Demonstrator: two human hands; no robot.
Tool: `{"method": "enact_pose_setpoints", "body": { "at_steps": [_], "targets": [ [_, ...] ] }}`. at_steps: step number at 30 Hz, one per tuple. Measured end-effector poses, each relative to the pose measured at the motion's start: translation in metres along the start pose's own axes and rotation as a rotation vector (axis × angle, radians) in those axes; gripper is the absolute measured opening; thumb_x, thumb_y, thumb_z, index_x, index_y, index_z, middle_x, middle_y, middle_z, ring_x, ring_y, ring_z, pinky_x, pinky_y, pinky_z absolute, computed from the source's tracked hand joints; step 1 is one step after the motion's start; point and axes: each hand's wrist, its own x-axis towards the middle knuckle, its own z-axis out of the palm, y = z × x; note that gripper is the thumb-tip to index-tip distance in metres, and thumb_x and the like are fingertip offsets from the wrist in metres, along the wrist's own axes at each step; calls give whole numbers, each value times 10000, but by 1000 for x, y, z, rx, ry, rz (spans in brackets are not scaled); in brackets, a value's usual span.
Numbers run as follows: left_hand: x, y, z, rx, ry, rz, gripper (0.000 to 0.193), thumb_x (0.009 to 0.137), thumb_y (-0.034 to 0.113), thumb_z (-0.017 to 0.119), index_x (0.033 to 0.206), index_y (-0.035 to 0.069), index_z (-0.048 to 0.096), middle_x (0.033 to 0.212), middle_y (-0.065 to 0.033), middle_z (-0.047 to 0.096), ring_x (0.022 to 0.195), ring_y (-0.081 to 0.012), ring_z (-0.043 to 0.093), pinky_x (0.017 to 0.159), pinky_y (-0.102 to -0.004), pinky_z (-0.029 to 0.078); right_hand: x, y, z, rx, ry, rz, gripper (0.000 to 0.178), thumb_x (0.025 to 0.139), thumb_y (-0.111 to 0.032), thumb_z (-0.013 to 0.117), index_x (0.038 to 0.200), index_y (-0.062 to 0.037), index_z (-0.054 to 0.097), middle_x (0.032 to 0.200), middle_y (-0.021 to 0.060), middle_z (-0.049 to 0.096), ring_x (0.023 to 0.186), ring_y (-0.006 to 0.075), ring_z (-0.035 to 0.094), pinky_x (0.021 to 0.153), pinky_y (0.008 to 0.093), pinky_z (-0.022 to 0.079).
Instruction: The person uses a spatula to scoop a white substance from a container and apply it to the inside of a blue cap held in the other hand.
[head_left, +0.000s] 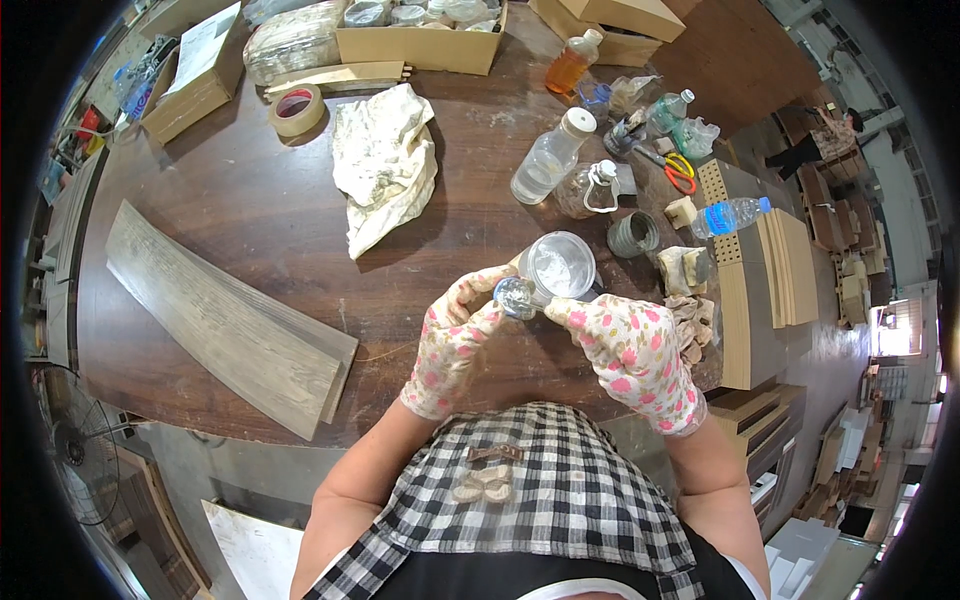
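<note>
Both my hands wear white gloves with a pink floral print. Between the thumb and fingers of my left hand is a small round clear container, tilted, with whitish stuff in it. My right hand is closed, its thumb and forefinger pinched at the container's right side; whatever they pinch is too small to make out. Just beyond the fingers stands a larger clear plastic cup with white powder inside. A dark open jar is to its right, and a handled glass jug lies farther back.
Two grey wood-look planks lie at left on the brown table. A stained white cloth, a tape roll and boxes are farther back. Bottles, orange-handled scissors, rags and stacked boards line the right.
</note>
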Motion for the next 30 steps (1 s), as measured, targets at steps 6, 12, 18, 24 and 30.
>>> {"method": "enact_pose_setpoints", "body": {
  "at_steps": [6,12,18,24,30],
  "targets": [
    [0,1,-3,-114,-82,-60,416,893,132,589,1243,-60,474,1169,-112,582,1019,-142,582,861,-277,476,0,5,-3,11,73,8,276,763,29,617,1016,-69,667,721,73,622,612,216,611,545,309,476],
    [1,3,-1,-164,-92,-135,509,858,231,654,1255,-28,470,1117,-76,597,938,-116,595,785,-246,494,5,2,-3,40,-3,1,268,766,43,618,994,-83,682,732,65,612,614,217,594,542,298,465],
    [4,-6,-5,-237,-123,-224,562,833,317,687,1238,-19,488,1079,-69,613,918,-125,599,770,-244,498,8,13,-2,30,52,-35,246,752,17,645,977,-77,681,742,71,597,636,215,593,542,305,468],
    [1,-5,-10,-248,-207,-256,506,889,334,615,1239,-10,491,1138,-98,595,1027,-172,584,847,-304,501,7,14,-9,128,-12,16,249,758,35,630,975,-75,681,771,69,606,643,215,596,546,304,469],
    [-1,-10,-19,-339,-216,-289,463,911,320,582,1236,0,502,1142,-98,595,1051,-182,569,852,-323,493,8,12,4,93,-22,-25,278,743,46,629,970,-102,693,758,69,601,642,236,583,559,318,469]
  ]
}}
